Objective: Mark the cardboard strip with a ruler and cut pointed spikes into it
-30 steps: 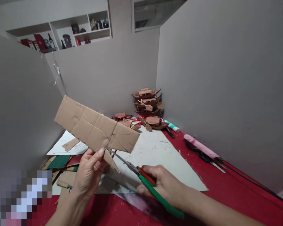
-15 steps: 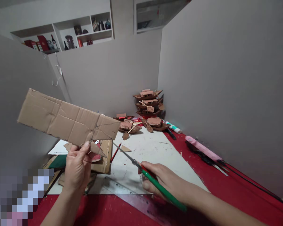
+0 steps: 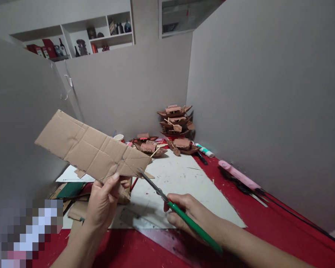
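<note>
A long creased strip of cardboard (image 3: 92, 147) with dark pencil lines is pinched by its lower edge in my left hand (image 3: 104, 199). It is held tilted above the table, its right end lower than its left. A partly cut flap hangs from that lower edge beside my fingers. My right hand (image 3: 188, 214) is closed around scissors (image 3: 190, 225) with green handles. The blade tips reach the lower edge of the cardboard near its right end. Whether the blades are apart is hard to make out.
Model boats (image 3: 174, 123) are stacked at the back, with more beside them. Below my hands lie a white board (image 3: 170, 182) and a clear ruler (image 3: 162, 238) on a red cloth (image 3: 229, 193). A pink glue gun (image 3: 240, 175) lies right; cardboard pieces (image 3: 78, 210) lie left.
My left hand has brought the cardboard to the right and slightly down, towards the scissors. The scissor tips now overlap its lower edge. My right hand has hardly moved.
</note>
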The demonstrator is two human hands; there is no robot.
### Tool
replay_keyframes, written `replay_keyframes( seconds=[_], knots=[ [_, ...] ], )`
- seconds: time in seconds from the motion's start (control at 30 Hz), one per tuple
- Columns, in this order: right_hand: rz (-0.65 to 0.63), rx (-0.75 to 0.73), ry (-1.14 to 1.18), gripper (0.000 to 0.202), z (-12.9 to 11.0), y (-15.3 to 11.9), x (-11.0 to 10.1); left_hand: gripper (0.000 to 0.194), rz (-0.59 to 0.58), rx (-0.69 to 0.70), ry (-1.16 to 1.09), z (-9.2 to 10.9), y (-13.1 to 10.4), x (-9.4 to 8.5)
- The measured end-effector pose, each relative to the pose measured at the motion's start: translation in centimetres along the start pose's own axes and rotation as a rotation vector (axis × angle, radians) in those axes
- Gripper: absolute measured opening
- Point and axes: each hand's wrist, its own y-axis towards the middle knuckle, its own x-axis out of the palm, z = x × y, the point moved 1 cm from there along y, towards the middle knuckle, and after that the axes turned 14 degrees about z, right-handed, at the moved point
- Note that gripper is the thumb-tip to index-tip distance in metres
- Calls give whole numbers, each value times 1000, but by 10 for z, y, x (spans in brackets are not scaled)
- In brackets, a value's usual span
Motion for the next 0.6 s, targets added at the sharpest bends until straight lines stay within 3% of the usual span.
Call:
replay_keyframes(
  seconds=[0.17, 0.43, 0.6],
  knots=[
    [-14, -10, 10, 49, -4, 0, 2, 31, 30, -78, 52, -7, -5, 2],
    [-132, -56, 87, 67, -15, -2, -4, 29, 40, -43, 62, -7, -4, 0],
    [-128, -75, 46, 61, -12, -4, -4, 26, 24, 0, 69, -6, -8, 0]
  ],
)
